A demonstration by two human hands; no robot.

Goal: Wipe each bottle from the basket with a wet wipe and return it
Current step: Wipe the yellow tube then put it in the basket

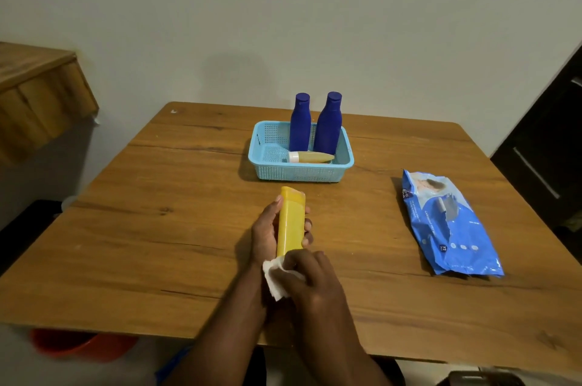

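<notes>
From the head camera I see my left hand (267, 233) gripping the yellow bottle (290, 222) above the counter (157, 228) near its front edge. My right hand's (311, 278) fingers (299, 259) pinch the wet wipe (277, 278) around the bottle's near end. The basket (300, 170) sits toward the back edge.

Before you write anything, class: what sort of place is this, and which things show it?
Probably a room in a home, not a workshop: a plain wooden table against a bare wall, a small blue basket of toiletry bottles, and a pack of wet wipes.
</notes>
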